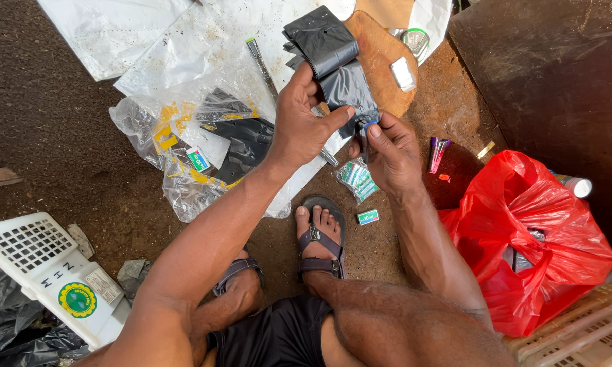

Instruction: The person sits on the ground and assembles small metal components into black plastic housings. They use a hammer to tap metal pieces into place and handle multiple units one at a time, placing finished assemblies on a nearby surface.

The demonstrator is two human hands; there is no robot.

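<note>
Landmark: black plastic sheet (pixel 333 64), folded, held above the dirt floor (pixel 61 136). Red bag (pixel 530 238) well off to its lower right. Clear plastic bag (pixel 183 183) lower left of it. Left hand (pixel 302 122): grip closed, pinching the sheet's lower edge. Right hand (pixel 391 153): grip closed on a small blue-tipped item (pixel 367 129) touching the sheet's bottom corner; can't tell what it is.
</note>
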